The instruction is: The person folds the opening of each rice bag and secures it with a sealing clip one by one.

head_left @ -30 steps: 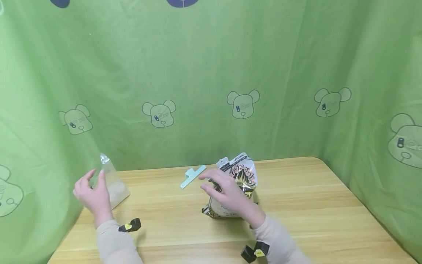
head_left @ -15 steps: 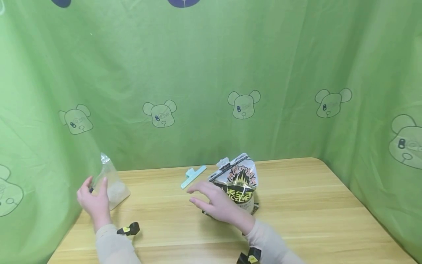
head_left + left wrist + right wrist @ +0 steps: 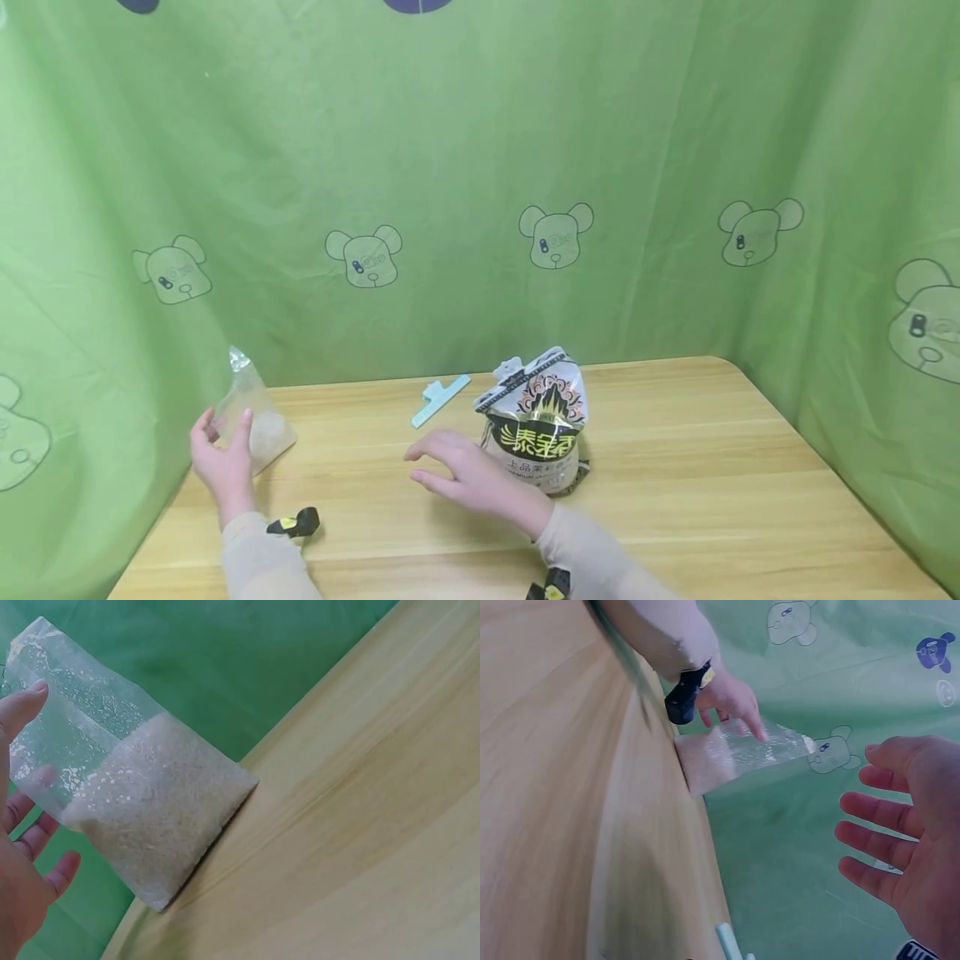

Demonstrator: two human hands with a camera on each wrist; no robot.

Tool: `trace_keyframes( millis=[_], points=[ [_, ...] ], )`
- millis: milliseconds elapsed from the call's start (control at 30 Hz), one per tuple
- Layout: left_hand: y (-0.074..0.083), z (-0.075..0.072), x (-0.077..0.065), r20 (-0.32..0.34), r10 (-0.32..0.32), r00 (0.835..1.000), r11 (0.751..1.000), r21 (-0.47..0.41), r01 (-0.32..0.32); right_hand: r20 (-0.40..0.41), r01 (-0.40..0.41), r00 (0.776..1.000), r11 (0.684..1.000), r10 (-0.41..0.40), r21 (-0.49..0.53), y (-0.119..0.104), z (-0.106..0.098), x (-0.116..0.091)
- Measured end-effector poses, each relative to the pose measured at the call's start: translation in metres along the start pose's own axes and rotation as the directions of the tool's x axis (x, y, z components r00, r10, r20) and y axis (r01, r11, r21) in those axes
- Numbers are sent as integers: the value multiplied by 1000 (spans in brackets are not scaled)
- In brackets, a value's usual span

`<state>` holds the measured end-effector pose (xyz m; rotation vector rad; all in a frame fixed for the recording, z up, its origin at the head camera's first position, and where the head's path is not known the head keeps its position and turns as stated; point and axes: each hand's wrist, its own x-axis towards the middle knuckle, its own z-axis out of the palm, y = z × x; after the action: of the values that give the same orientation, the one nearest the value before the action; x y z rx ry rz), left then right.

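Observation:
A clear plastic bag part-filled with rice (image 3: 165, 802) stands upright on the left of the table, its top narrowing to a point. My left hand (image 3: 223, 462) is at its upper left side, the thumb in front and some fingers behind the film; a firm grip does not show. My right hand (image 3: 476, 475) hovers over the middle of the table with loosely bent fingers, holding nothing. Behind and right of it stands a printed rice bag (image 3: 536, 433), its top folded under a white sealing clip (image 3: 510, 371).
A light blue sealing clip (image 3: 438, 400) lies near the back edge of the wooden table (image 3: 712, 483), between the two bags. Green curtains (image 3: 465, 150) with bear-head prints hang close behind and at both sides.
My right hand has moved left, away from the printed bag, uncovering its front. My left hand has shifted slightly right and down, closer around the clear bag. Bags and loose clip stay put.

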<state>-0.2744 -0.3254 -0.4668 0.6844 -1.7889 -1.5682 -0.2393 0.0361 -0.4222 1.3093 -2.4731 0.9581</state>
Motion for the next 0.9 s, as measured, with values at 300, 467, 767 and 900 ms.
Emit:
trace_keyframes(
  millis=[300,467,767,900],
  points=[
    [-12,-1,2,-17,14,1000,1000,0,-14,48,-77,996,997,77,-9,-1,14,9],
    [-17,-2,2,-53,62,997,998,2,-62,46,-84,995,996,84,5,0,22,15],
    [-21,1,3,-82,118,990,990,-65,-123,24,-84,996,996,84,25,4,33,29],
    [-22,2,4,-61,103,993,992,-68,-107,21,-85,996,996,85,38,5,36,35]
  ],
)
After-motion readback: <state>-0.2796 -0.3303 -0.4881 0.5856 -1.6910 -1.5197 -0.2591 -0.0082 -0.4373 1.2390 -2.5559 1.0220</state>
